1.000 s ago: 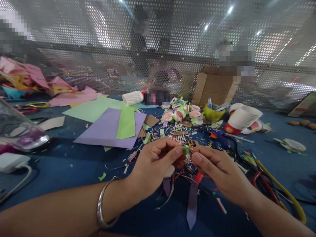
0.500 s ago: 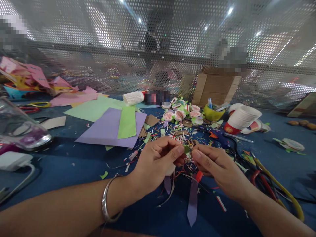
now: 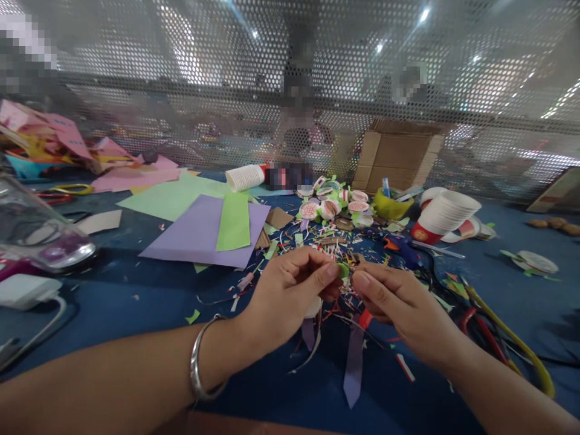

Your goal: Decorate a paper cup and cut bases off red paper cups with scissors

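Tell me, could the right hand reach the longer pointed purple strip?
Probably yes: the longer purple strip lies close on the near side of the right hand, its pointed end uncovered.

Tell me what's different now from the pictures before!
Behind the metal screen, a dark, blurry figure has moved toward the right of the picture. Nothing was visibly picked up or let go. The left hand still pinches the little green piece, with the right hand close beside it. The purple sheet and cups stayed put.
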Tool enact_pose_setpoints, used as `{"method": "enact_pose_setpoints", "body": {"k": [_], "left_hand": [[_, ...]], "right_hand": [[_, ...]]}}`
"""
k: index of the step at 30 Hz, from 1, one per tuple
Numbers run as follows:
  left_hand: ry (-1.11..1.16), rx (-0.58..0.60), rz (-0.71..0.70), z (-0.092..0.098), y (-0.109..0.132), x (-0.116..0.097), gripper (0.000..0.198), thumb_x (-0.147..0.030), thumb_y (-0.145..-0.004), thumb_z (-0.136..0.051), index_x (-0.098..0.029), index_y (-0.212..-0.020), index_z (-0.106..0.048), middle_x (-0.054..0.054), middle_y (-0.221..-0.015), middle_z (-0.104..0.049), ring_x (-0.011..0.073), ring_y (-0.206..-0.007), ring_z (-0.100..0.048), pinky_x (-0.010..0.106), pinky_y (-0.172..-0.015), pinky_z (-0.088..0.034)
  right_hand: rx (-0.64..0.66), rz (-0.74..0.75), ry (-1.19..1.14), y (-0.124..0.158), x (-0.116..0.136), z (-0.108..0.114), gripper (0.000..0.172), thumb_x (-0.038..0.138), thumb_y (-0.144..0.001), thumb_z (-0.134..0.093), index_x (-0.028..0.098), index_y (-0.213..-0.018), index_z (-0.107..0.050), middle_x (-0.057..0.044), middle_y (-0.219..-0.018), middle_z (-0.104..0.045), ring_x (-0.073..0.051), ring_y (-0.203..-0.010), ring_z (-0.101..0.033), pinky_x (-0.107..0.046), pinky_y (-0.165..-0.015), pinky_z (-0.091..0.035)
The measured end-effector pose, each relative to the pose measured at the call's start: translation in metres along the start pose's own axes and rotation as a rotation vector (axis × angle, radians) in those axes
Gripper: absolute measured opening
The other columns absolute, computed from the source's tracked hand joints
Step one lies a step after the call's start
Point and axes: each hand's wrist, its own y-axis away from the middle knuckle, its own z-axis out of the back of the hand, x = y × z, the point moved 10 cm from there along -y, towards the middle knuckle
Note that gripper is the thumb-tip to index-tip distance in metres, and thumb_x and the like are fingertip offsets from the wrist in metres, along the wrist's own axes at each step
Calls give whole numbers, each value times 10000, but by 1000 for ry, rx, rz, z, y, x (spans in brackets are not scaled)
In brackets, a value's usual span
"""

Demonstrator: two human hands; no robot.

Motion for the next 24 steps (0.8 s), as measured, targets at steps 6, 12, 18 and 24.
{"method": "enact_pose_setpoints", "body": {"k": [6,12,18,24], "left_hand": [[65,-12,24,0,1,5,165,-290,-892,-708,-152,-814,-662,-10,-674,-664,80,-621,-606,201,-615,-500],[67,2,73,-1,1,13,184,-306,-881,-717,-153,-806,-647,-6,-681,-655,83,-623,-607,200,-611,-497],[-22,93,30,-10,0,8,175,-300,-876,-705,-142,-818,-657,-13,-661,-624,77,-590,-567,196,-565,-463],[81,113,69,-14,1,15,176,-292,-876,-714,-137,-834,-643,-13,-700,-638,75,-635,-597,196,-626,-485]], "right_hand": [[-51,-5,-125,0,-7,4,447,571,-979,-537,208,-730,-457,74,-617,-262,-83,-513,-191,-237,-429,-163],[-88,26,-200,-5,-7,7,402,573,-957,-582,191,-830,-571,87,-588,-288,-74,-505,-200,-231,-443,-163],[-77,84,-86,-5,8,4,307,478,-896,-696,182,-849,-629,37,-704,-478,-76,-534,-290,-240,-448,-218],[-108,116,-86,-1,10,10,243,416,-893,-716,188,-841,-648,50,-656,-463,-81,-533,-329,-244,-459,-240]]}}
